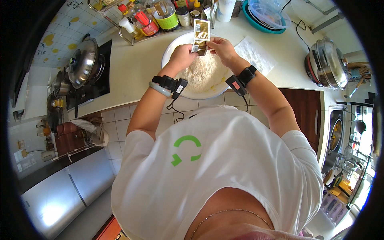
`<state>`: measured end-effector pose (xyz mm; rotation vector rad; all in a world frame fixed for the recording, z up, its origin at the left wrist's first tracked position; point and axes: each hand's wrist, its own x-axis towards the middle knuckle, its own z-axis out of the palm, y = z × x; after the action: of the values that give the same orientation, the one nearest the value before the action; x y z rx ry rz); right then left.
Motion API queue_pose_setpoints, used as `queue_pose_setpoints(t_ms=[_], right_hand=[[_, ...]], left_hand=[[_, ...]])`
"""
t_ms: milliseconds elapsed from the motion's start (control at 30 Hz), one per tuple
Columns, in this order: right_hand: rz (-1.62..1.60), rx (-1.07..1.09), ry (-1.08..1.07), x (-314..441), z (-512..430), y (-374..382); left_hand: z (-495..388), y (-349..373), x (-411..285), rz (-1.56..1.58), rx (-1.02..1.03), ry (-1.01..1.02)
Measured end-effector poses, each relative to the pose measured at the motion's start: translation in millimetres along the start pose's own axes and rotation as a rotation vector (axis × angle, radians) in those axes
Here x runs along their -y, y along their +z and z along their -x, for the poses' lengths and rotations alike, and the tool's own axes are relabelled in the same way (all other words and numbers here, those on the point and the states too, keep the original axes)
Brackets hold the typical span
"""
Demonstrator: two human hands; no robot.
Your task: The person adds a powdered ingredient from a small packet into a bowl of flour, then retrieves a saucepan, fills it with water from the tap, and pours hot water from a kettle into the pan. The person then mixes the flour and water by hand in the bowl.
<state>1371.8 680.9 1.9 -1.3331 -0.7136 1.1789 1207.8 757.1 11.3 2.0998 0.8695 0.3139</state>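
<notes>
Both hands are over a large white basin (196, 95) that holds a heap of pale flour-like powder (202, 70). My left hand (182, 57) grips the lower left edge of a gold foil packet (202, 30) with white borders, which bears writing. At its lower right side, the thumb and fingers of my right hand (220, 49) pinch the same packet. The packet stands above the basin's far rim, and its lower end is partly covered by my fingers. Yellowish bits (213, 88) stick to the basin's inner wall on the near right.
Behind the basin, a metal rack (132, 42) carries several bottles and jars. Right of the basin lies a white paper towel (255, 55) dusted with powder. A lidded wok (84, 63) sits on the black hob (105, 70) at left. An electric pot (327, 64) stands at right.
</notes>
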Motion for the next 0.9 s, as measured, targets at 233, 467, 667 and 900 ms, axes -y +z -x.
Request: queue_pose_setpoints(t_ms=[233,467,667,900], right_hand=[[0.007,0.074,0.009,-1.1,4.8,5.8],[0.018,0.056,-0.048,-1.3,7.3,5.2],[0.158,0.061,-0.206,-1.7,6.2,-7.8],[0.431,0.046,-0.27,-2.9,15.4,-15.8]], left_hand=[[-0.7,0.0,-10.9,-0.02,-0.111,-0.016],[2.0,4.8,0.2,-0.073,-0.139,0.027],[12.1,-4.6,-0.8,-0.198,-0.111,-0.025],[15.3,-25.6,-28.0,-0.164,-0.402,0.196]])
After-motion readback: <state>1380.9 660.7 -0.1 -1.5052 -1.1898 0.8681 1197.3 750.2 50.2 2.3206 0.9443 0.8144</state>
